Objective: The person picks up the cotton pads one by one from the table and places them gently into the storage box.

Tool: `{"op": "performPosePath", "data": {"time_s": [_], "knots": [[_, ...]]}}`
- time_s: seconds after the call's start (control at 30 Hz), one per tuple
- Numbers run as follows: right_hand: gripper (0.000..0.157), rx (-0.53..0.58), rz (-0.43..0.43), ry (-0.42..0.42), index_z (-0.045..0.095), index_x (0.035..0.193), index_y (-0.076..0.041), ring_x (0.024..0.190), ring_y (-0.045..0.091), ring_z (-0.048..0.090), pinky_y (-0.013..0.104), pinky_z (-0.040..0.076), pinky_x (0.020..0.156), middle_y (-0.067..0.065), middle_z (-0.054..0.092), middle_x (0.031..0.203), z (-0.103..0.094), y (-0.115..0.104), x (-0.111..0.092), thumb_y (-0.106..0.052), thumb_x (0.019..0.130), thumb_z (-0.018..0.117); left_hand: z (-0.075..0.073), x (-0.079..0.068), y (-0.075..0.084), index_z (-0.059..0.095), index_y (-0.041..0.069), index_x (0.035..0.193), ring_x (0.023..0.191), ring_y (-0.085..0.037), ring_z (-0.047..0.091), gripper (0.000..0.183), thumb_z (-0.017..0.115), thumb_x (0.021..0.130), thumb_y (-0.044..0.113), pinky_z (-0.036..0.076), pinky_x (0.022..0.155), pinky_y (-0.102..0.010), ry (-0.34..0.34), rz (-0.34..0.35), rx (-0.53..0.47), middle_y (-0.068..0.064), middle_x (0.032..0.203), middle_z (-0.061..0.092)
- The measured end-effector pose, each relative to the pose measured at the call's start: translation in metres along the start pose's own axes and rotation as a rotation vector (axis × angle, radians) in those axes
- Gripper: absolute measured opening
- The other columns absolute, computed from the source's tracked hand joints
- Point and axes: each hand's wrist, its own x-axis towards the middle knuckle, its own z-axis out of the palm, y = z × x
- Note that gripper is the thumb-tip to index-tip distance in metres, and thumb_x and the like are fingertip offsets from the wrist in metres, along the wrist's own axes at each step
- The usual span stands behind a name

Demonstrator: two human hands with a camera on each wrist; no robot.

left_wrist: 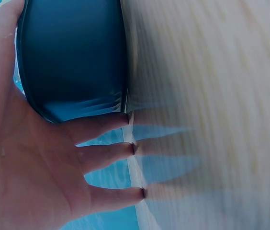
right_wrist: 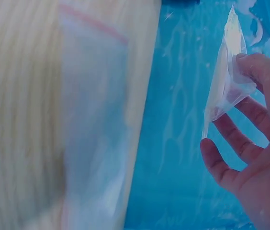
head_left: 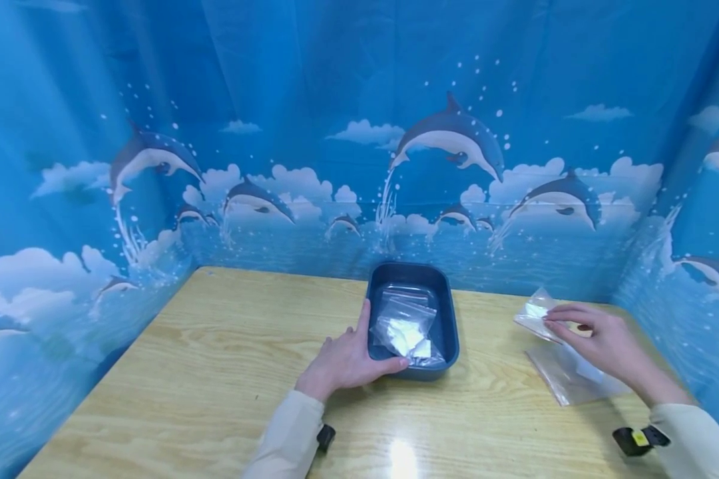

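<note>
A dark blue plastic bin stands on the table with several clear zip bags inside, white pieces showing in some. My left hand rests against the bin's near left corner, the index finger along its left side and the thumb across the front rim. In the left wrist view the fingers are straight and spread, tips down at the tabletop. To the right, my right hand pinches a small clear zip bag between thumb and fingers, above the table. Below that hand lies a larger clear zip bag with a reddish seal line.
The light wood table runs up to a blue dolphin-print curtain at its back and sides. Each wrist carries a small black device.
</note>
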Motion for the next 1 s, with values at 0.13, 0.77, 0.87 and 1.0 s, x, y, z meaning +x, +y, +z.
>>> {"op": "performPosePath", "data": {"time_s": [0.13, 0.77, 0.87, 1.0], "knots": [[0.015, 0.012, -0.021, 0.002, 0.08, 0.107, -0.017, 0.104, -0.032, 0.037, 0.009, 0.051, 0.072, 0.014, 0.075, 0.117, 0.003, -0.014, 0.005, -0.016, 0.092, 0.077, -0.001, 0.0, 0.0, -0.01, 0.023, 0.166, 0.136, -0.043, 0.056, 0.131, 0.06, 0.076, 0.088, 0.031, 0.117, -0.07, -0.003, -0.002, -0.004, -0.029, 0.146, 0.056], [0.019, 0.076, -0.107, 0.048, 0.08, 0.107, -0.02, 0.104, -0.022, 0.05, 0.01, 0.05, 0.072, 0.005, 0.076, 0.113, 0.023, -0.058, 0.026, -0.011, 0.09, 0.079, -0.001, 0.001, 0.0, -0.009, 0.023, 0.166, 0.137, -0.042, 0.055, 0.131, 0.059, 0.075, 0.089, 0.031, 0.118, -0.07, -0.008, -0.007, -0.002, -0.029, 0.146, 0.056], [0.02, 0.096, -0.125, 0.053, 0.08, 0.107, -0.019, 0.102, -0.018, 0.054, 0.009, 0.05, 0.073, 0.005, 0.076, 0.112, 0.026, -0.063, 0.031, -0.009, 0.09, 0.078, 0.0, 0.001, 0.0, -0.009, 0.023, 0.166, 0.137, -0.042, 0.055, 0.131, 0.059, 0.076, 0.088, 0.031, 0.118, -0.07, -0.007, -0.008, -0.004, -0.029, 0.146, 0.056], [0.019, 0.115, -0.125, 0.061, 0.08, 0.107, -0.019, 0.099, -0.016, 0.057, 0.01, 0.052, 0.074, 0.005, 0.076, 0.111, 0.031, -0.07, 0.036, -0.009, 0.091, 0.077, 0.0, 0.001, 0.0, -0.009, 0.023, 0.166, 0.137, -0.042, 0.055, 0.131, 0.06, 0.076, 0.088, 0.03, 0.117, -0.071, -0.007, -0.005, -0.011, -0.029, 0.146, 0.056]]}}
